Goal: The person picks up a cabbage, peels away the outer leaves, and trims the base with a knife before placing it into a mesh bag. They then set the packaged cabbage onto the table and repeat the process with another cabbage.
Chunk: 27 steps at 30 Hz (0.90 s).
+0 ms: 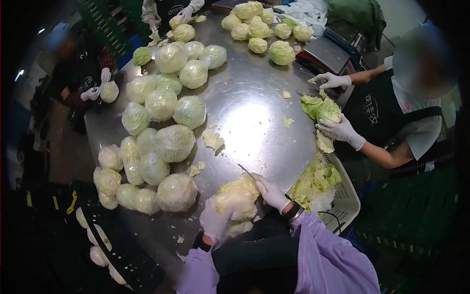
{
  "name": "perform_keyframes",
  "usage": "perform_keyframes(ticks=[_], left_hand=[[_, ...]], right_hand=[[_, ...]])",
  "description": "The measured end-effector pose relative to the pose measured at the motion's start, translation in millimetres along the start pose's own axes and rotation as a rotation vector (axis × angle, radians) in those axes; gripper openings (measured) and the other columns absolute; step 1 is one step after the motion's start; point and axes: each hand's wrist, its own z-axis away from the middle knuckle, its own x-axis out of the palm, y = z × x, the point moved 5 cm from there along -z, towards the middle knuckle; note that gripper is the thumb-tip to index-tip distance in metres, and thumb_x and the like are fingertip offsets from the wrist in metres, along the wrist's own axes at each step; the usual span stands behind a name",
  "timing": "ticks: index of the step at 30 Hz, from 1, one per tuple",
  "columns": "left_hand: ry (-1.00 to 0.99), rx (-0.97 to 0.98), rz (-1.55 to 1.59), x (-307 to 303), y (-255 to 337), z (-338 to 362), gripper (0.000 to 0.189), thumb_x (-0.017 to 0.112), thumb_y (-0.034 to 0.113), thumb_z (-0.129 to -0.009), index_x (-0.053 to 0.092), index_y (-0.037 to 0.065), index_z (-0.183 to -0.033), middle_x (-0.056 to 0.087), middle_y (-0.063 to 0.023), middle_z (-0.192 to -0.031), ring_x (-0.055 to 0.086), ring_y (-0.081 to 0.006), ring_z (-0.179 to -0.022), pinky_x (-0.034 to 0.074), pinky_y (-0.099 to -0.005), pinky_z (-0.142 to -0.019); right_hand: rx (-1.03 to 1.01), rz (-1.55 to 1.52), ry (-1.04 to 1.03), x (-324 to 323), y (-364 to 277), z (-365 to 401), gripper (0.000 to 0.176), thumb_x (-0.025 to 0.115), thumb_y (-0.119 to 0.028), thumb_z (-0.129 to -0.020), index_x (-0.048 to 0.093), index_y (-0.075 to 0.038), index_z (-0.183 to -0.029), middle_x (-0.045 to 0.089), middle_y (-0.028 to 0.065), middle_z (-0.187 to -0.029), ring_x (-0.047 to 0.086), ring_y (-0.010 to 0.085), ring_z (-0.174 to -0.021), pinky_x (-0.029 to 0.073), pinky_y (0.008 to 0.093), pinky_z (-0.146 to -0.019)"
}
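Observation:
My left hand, in a white glove, is wrapped round the left side of a pale yellow cabbage at the table's near edge. A knife with a thin curved blade is in my gloved right hand, at the upper right of that cabbage; its blade points up and left. Another pale cabbage piece shows below the held one. To the left sits a large cabbage in netting and clear wrap. Loose leaf scraps lie further up the steel table.
Several wrapped cabbages cover the table's left side; bare ones stand at the back. At right, a co-worker's gloved hands hold a leafy cabbage above a leaf-filled basket. Scales stand at back right. Two more people work at left and back.

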Motion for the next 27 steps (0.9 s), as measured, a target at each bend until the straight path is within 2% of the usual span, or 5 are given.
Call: perform_keyframes(ticks=[7, 14, 17, 23, 27], left_hand=[[-0.061, -0.232, 0.626, 18.1, -84.8, 41.5, 0.051, 0.06, 0.046, -0.09, 0.05, 0.003, -0.116, 0.062, -0.0117, -0.098, 0.061, -0.0207, -0.089, 0.048, -0.036, -0.08], [-0.039, -0.367, 0.335, 25.3, -47.6, 37.9, 0.049, 0.067, 0.044, -0.086, 0.05, 0.002, -0.105, 0.065, -0.0165, -0.088, 0.064, -0.0297, -0.081, 0.049, -0.0398, -0.07], [-0.118, -0.375, 0.317, 33.0, -34.9, 31.3, 0.056, 0.063, 0.054, -0.085, 0.052, 0.002, -0.105, 0.066, -0.0189, -0.088, 0.065, -0.0337, -0.083, 0.048, -0.0416, -0.074], [-0.194, -0.326, 0.47, 29.7, -56.0, 19.4, 0.053, 0.057, 0.052, -0.09, 0.052, 0.001, -0.104, 0.064, -0.015, -0.092, 0.061, -0.0233, -0.087, 0.047, -0.0356, -0.077], [-0.207, -0.253, 0.551, 36.1, -68.6, 10.9, 0.049, 0.06, 0.045, -0.091, 0.052, 0.001, -0.109, 0.065, -0.0137, -0.096, 0.06, -0.0189, -0.084, 0.048, -0.035, -0.075]], right_hand=[[-0.074, 0.046, 0.039, 13.8, 13.9, -18.0, 0.046, 0.053, -0.028, -0.096, 0.044, -0.005, -0.134, 0.062, 0.0212, -0.113, 0.064, 0.0309, -0.101, 0.05, 0.035, -0.084], [0.223, 0.062, -0.095, -25.7, -53.4, -3.5, 0.051, 0.068, -0.033, -0.086, 0.053, -0.002, -0.124, 0.066, 0.0192, -0.088, 0.068, 0.0245, -0.081, 0.051, 0.0321, -0.064], [-0.069, 0.401, -0.097, -3.1, -59.4, 19.2, 0.057, 0.067, -0.042, -0.085, 0.054, -0.002, -0.123, 0.064, 0.0214, -0.097, 0.066, 0.0278, -0.08, 0.052, 0.0335, -0.072], [0.118, -0.447, -0.143, -8.4, -13.4, 16.3, 0.037, 0.069, -0.012, -0.08, 0.06, -0.003, -0.114, 0.058, -0.0014, -0.084, 0.056, 0.0063, -0.074, 0.049, 0.0234, -0.066], [0.152, -0.397, -0.174, -12.2, 44.7, 7.2, 0.013, 0.064, -0.005, -0.081, 0.061, -0.005, -0.094, 0.055, -0.003, -0.075, 0.051, 0.0058, -0.065, 0.044, 0.0227, -0.06]])
